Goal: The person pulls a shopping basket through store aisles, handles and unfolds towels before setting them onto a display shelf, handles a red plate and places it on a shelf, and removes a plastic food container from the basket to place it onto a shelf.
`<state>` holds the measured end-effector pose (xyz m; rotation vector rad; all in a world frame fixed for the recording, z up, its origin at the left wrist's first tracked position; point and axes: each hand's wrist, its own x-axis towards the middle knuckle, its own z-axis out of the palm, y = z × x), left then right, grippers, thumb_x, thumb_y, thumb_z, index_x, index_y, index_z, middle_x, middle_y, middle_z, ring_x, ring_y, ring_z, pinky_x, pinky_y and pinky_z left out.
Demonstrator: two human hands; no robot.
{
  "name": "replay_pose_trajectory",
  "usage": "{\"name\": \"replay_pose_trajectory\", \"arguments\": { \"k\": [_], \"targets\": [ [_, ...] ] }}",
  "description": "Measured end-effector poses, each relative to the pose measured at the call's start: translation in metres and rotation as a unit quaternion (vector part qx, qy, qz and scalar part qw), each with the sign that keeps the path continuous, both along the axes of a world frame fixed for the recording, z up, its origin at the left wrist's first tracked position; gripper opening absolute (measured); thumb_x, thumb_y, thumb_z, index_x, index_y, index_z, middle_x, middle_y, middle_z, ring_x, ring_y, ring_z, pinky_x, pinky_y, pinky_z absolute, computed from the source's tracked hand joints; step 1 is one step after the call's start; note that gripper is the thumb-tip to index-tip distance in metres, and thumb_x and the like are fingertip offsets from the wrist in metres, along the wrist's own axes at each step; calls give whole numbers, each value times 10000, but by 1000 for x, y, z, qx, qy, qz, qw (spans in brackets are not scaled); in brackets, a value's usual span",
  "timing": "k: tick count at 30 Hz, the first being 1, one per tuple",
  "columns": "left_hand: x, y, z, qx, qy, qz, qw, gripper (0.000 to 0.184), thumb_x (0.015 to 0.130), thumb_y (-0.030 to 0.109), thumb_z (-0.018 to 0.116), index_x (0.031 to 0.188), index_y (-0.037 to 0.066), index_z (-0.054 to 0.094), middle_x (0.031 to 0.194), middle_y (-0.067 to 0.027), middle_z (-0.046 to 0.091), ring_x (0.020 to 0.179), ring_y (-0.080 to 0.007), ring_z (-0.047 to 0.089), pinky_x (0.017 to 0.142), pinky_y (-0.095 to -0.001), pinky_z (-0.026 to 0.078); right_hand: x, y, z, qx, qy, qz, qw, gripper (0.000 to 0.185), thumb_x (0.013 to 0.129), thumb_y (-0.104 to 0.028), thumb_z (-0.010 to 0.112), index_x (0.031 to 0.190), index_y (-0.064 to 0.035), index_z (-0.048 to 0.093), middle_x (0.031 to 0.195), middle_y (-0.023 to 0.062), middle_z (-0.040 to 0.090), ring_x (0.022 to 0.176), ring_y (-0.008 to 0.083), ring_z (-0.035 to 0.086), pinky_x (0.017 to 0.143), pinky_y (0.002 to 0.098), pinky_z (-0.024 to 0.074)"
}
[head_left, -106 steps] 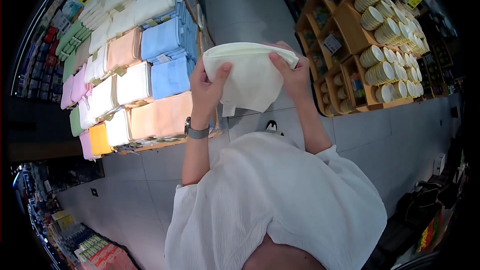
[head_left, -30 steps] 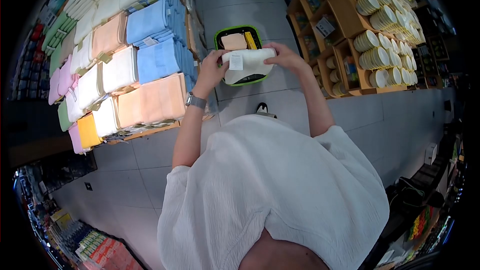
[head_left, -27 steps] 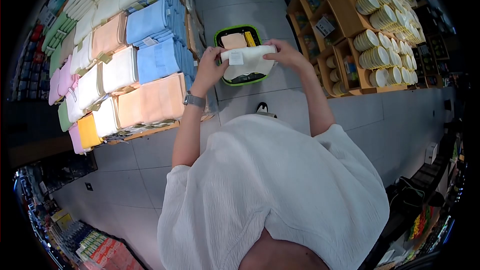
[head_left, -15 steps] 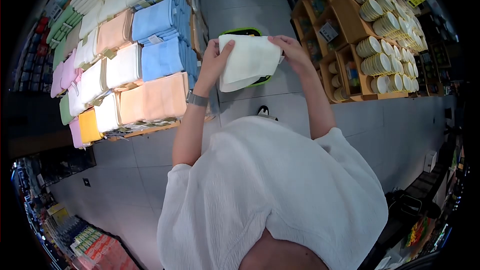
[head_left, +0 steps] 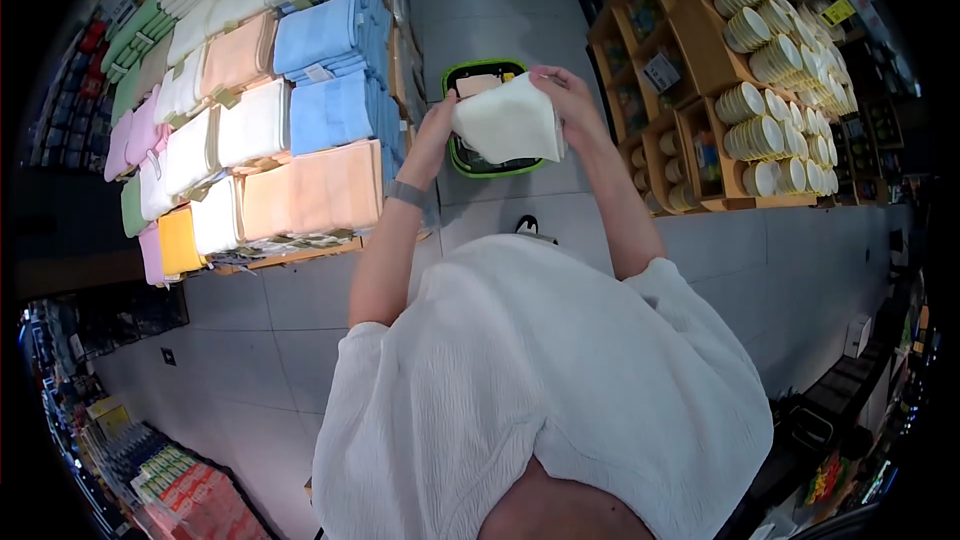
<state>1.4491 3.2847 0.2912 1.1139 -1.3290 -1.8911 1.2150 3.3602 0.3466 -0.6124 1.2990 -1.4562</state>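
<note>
White towel [head_left: 506, 122] stretches between the two hands, above the basket [head_left: 495, 174] in the head view and hiding much of its inside; how far it hangs over the basket cannot be told. The longer run of the cloth goes crosswise, from the left hand [head_left: 432, 138] to the right hand [head_left: 574, 108], with the upper edge climbing toward the right, so the towel sits tilted rather than level. The right hand pinches it at the upper right corner, thumb near the top edge and the other fingers around the side, while the lower right corner droops toward the wearer. The left hand is at the opposite end, against the left edge; its fingers are partly hidden, so how firmly they close there cannot be told. Seen from the grip, the cloth lies inward from both hands, neither being clearly nearer to its middle. Past the towel's upper left edge, a peach-coloured item [head_left: 477, 86] shows inside the far end of the basket. The left arm is the one beside the towel display [head_left: 334, 185], the right the one beside the wooden shelf [head_left: 700, 35].
</note>
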Motion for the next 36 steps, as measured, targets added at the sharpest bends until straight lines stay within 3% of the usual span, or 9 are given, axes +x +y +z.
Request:
{"name": "replay_pose_trajectory", "arguments": {
  "k": [2, 4, 10, 16, 21, 23, 29, 32, 36],
  "targets": [
    [1, 4, -14, 25, -20, 7, 999, 550, 1087, 495, 414, 1365, 47, 571, 1248, -80, 650, 1149, -199, 589, 1033, -372, 422, 1, 2, -1, -4, 17, 12, 1000, 330, 925, -140, 732, 1205, 2, 631, 1075, 111, 681, 927, 173, 676, 787, 288, 558],
    [0, 5, -28, 205, -1, 24, 979, 472, 1084, 447, 447, 1297, 62, 618, 1179, -58, 673, 1102, -172, 593, 970, -338, 427, 0, 1, -3, -2, 22, 14, 1000, 296, 909, -116, 739, 1167, -3, 648, 1061, 121, 694, 929, 184, 685, 797, 300, 561],
    [-8, -2, -54, 42, 124, 105, 986, 351, 1025, 335, 616, 1220, 43, 604, 1029, -36, 671, 919, -128, 614, 747, -269, 461, -16, 11, 9, -22, 114, 60, 991, 251, 886, -104, 761, 1110, -25, 681, 1035, 104, 714, 947, 179, 683, 840, 310, 545],
    [0, -15, -32, 115, 94, 14, 989, 295, 981, 171, 665, 1229, 23, 604, 912, -15, 682, 652, -103, 611, 625, -232, 479, -29, 17, 36, 23, 245, 104, 964, 286, 890, -99, 750, 1148, -4, 671, 982, 99, 727, 866, 143, 687, 735, 284, 542],
    [-15, -12, -10, 109, 94, 72, 987, 315, 968, 129, 665, 1239, -23, 609, 976, -73, 710, 807, -150, 719, 675, -238, 537, -36, 18, 31, 112, 287, 99, 946, 403, 899, -162, 757, 1248, -11, 625, 1007, 108, 730, 780, 132, 706, 677, 244, 539],
    [-17, -10, -4, 98, 94, 75, 988, 316, 970, 127, 660, 1237, -35, 612, 1012, -93, 718, 878, -170, 744, 695, -239, 552, -36, 17, 16, 64, 226, 52, 971, 509, 882, -135, 762, 1296, 76, 554, 1033, 206, 718, 727, 190, 733, 600, 286, 549],
    [-12, -5, -8, 74, 78, 48, 993, 372, 984, 131, 640, 1269, -95, 564, 1135, -173, 687, 992, -266, 724, 860, -324, 598, -31, 5, -29, 103, 225, -47, 968, 627, 846, -190, 810, 1289, 154, 531, 1066, 228, 714, 753, 222, 739, 622, 300, 572],
    [-13, -15, -24, 125, 100, 53, 986, 393, 986, 152, 647, 1262, -112, 555, 1180, -201, 659, 1026, -287, 701, 890, -348, 601, -29, -4, -46, 105, 235, -36, 966, 613, 830, -218, 829, 1241, 151, 563, 1047, 212, 717, 760, 212, 727, 651, 305, 576],
    [-14, -17, -12, 138, 125, 98, 978, 290, 978, 150, 673, 1151, -75, 615, 1077, -149, 678, 968, -244, 700, 859, -331, 609, -24, -10, -35, 64, 213, -35, 974, 586, 865, -247, 813, 1248, 126, 573, 1000, 142, 715, 791, 167, 703, 709, 258, 550]
  ]
}}
